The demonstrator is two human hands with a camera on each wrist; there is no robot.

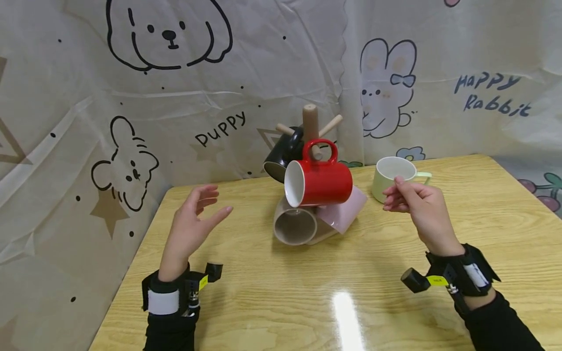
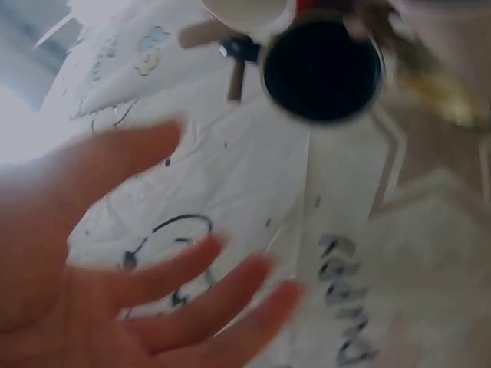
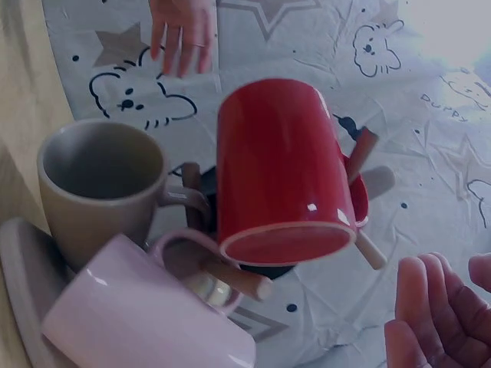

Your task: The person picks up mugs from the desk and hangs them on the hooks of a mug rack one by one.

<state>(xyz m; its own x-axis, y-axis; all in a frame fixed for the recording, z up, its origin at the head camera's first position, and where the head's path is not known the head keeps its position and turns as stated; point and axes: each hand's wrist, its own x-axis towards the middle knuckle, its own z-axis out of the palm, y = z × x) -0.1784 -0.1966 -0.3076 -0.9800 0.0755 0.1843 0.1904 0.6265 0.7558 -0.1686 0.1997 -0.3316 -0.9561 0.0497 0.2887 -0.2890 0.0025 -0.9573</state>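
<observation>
A wooden mug tree [image 1: 310, 122] bears several mugs. The red mug [image 1: 327, 183] hangs by its handle at the front, its mouth to the left. Behind it is a black mug [image 1: 281, 156], and lower down are a beige mug [image 1: 295, 226] and a pink mug [image 3: 146, 314]. My left hand [image 1: 190, 226] is in the air left of the tree, fingers spread and holding nothing. My right hand [image 1: 423, 209] is right of the tree, fingers loosely bent, with nothing in them. In the head view it overlaps a pale green mug [image 1: 397, 169] standing upright on the table.
The wooden table [image 1: 263, 302] has its back edge against a hanging cloth [image 1: 263, 58] printed with cartoon animals. The mug tree's base [image 3: 27, 284] shows at the left of the right wrist view. Bare pegs [image 1: 331, 126] stick out near the top of the tree.
</observation>
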